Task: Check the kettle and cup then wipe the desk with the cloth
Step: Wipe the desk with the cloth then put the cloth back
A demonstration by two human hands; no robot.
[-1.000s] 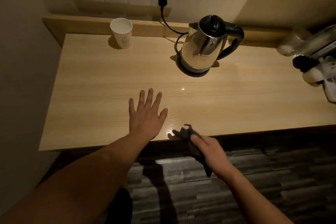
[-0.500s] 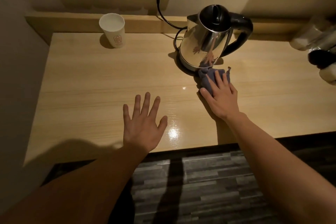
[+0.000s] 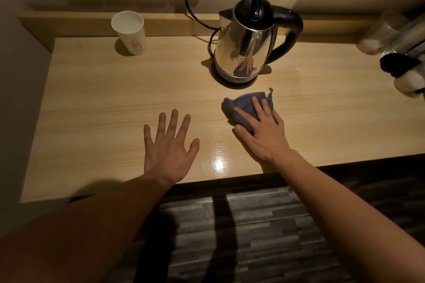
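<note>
Paper cup upright at bench back-left, contents unclear; left hand flat, fingers spread, holding nothing; kettle lid closed on base; right hand pressing blue cloth flat just before kettle.

Kettle, cup and cloth on the wooden desk before us.
We see the steel kettle upright on its base toward the back of the pale wood desk, black lid shut, handle to the right, cord plugged in. The white paper cup stands upright at the back left, well apart. The bunched blue cloth lies flat just in front of the kettle, under our right hand.
</note>
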